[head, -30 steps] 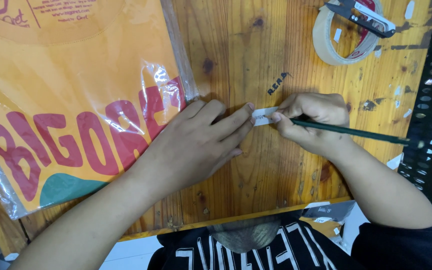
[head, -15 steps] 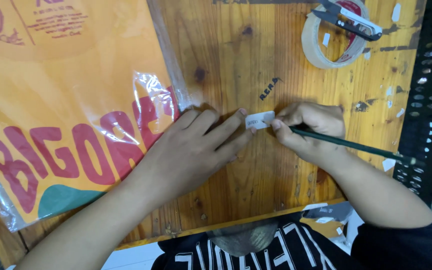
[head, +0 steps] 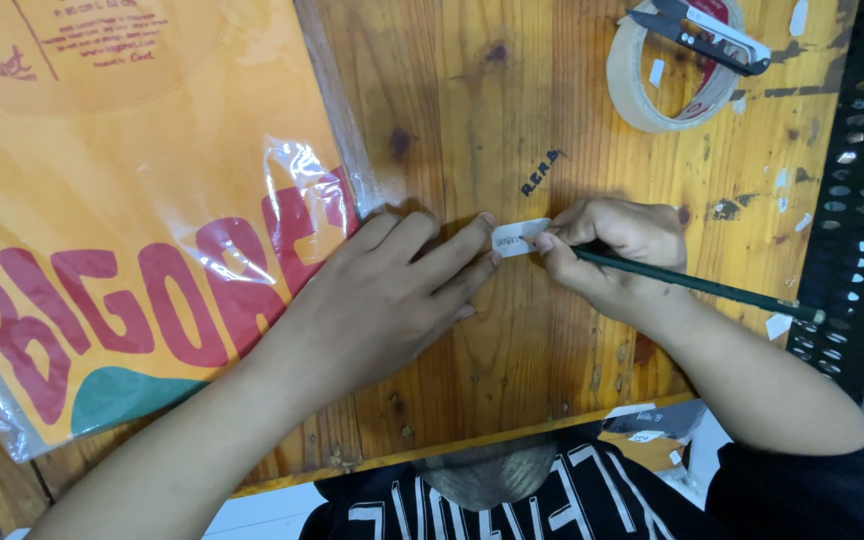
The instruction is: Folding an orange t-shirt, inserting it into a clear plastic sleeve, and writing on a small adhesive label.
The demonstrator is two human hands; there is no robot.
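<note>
A small white paper label (head: pixel 518 239) lies flat on the wooden desk (head: pixel 472 120), right between the two hands. The left hand (head: pixel 382 295) rests palm down on the wood with its fingers stretched out and close together, and the fingertips (head: pixel 484 222) press on the label's left end, pinning it in place. The right hand (head: pixel 617 250) sits just to the right of the label, curled closed around a dark green pencil (head: pixel 692 285); the pencil's tip meets the label's right end, while its shaft slants away to the right and slightly down over the wrist, toward the desk's edge. The hands themselves are near each other but do not touch; only the label bridges the gap. Just above the label, a short dark scribble (head: pixel 540 172) marks the wood. To the left of the left hand, a large orange bag in clear plastic wrap (head: pixel 112 200) with big red lettering covers much of the desk, its crinkled edge just beside the knuckles. Well apart, at the desk's far right corner, a roll of pale tape (head: pixel 667 75) lies flat with a small pair of snips (head: pixel 707 30) resting across it. Little white paper scraps (head: pixel 778 325) dot the right side of the desk.
</note>
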